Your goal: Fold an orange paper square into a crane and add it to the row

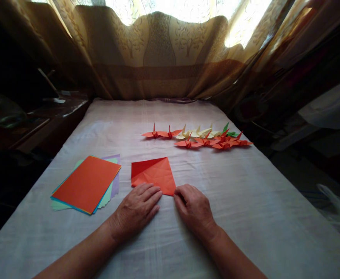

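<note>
"Starting with the biggest thing, how does the desk (245,209) help or hinder?"

"Its pale cloth fills most of the frame and looks soft and slightly rumpled, so I'd press each crease firmly; it may not bite as sharply as on a hard top."

"And what lies around the work?"

"Folded paper birds (188,143) crowd together right of centre, at mid-height, clear of both arms. The stack of coloured paper (88,184) sits at lower left, near the work, so the left arm should avoid nudging it."

"How are the hands placed?"

"Well, I think. The left hand (139,205) lies palm down, its fingers extended over the near edge of the red sheet (156,172), gripping nothing. That steadies it. The right hand (195,207) has its fingers curled in at the sheet's lower right corner; whether they pinch it or merely press, I can't tell."

"Where's the sheet exactly?"

"Just below the centre of the frame, flat on the cloth, with faint creases across it."

"Smallest detail?"

"That corner. Line it up exactly before pressing; a slight slip there would skew the fold."
</note>
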A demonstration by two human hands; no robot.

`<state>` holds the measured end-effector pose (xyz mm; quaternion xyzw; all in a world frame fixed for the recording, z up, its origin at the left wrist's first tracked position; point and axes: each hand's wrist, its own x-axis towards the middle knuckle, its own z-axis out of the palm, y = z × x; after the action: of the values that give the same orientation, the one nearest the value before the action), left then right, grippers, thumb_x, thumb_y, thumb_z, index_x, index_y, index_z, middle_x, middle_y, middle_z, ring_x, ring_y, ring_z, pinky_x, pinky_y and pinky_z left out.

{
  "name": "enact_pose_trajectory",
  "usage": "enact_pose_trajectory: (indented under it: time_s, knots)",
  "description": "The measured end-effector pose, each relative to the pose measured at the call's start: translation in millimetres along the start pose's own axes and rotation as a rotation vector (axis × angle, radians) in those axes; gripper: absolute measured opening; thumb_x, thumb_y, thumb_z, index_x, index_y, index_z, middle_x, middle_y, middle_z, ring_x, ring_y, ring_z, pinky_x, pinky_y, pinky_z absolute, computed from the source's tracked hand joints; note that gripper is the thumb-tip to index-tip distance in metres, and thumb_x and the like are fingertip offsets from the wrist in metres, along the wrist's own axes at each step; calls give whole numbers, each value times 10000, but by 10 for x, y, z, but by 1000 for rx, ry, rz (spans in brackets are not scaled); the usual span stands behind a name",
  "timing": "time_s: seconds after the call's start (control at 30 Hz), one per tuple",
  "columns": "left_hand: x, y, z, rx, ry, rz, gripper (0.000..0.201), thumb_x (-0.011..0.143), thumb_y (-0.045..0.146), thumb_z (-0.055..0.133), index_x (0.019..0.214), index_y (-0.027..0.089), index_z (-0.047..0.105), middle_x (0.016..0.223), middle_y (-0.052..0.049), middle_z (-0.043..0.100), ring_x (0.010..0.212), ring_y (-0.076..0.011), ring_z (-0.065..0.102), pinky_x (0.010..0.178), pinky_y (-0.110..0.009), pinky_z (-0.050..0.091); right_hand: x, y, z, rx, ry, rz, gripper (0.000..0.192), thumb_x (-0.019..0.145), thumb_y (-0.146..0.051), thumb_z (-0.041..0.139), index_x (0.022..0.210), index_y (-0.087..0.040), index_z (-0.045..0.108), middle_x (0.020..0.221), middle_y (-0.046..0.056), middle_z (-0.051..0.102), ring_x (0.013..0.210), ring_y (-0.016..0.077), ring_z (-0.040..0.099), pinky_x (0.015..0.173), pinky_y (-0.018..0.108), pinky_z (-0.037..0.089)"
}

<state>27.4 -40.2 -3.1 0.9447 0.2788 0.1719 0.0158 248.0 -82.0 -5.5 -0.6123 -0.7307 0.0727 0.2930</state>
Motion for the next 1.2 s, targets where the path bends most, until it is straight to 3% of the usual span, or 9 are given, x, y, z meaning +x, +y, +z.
enact_pose_trajectory:
  time_s: [0.23, 0.5, 0.83, 1.2]
  knots:
    - [-5, -7, 42, -18, 19, 1, 344, 996, 277, 438, 1256, 157, 628, 1240, -112, 671, 1165, -258, 596, 1039, -450, 466, 54, 163, -134, 264, 56, 101, 125, 880, -157, 510, 865, -208, 622, 819, 29, 670, 762, 165, 630, 697, 255, 481]
    - [18, 5, 13, 3, 22, 15, 346, 1002, 272, 424, 1241, 139, 637, 1213, -118, 681, 1143, -262, 602, 1024, -445, 464, 23, -33, -116, -35, -84, -263, 244, 911, -197, 560, 1117, -243, 684, 1007, 77, 638, 900, 215, 561, 780, 324, 458]
    - [13, -11, 29, -7, -3, 10, 355, 1006, 286, 417, 1255, 153, 631, 1229, -109, 673, 1154, -255, 593, 1034, -435, 451, -29, 20, -167, -181, -149, -227, 185, 926, -287, 599, 1078, -279, 704, 1014, 62, 633, 901, 209, 529, 780, 332, 404]
    - [97, -26, -75, -6, -88, 67, 406, 1018, 387, 378, 1279, 183, 613, 1210, -115, 651, 1109, -259, 586, 977, -427, 475, -192, 210, -289, -208, -164, -248, 303, 922, -313, 594, 1217, -300, 662, 1105, 84, 618, 993, 242, 533, 832, 370, 402]
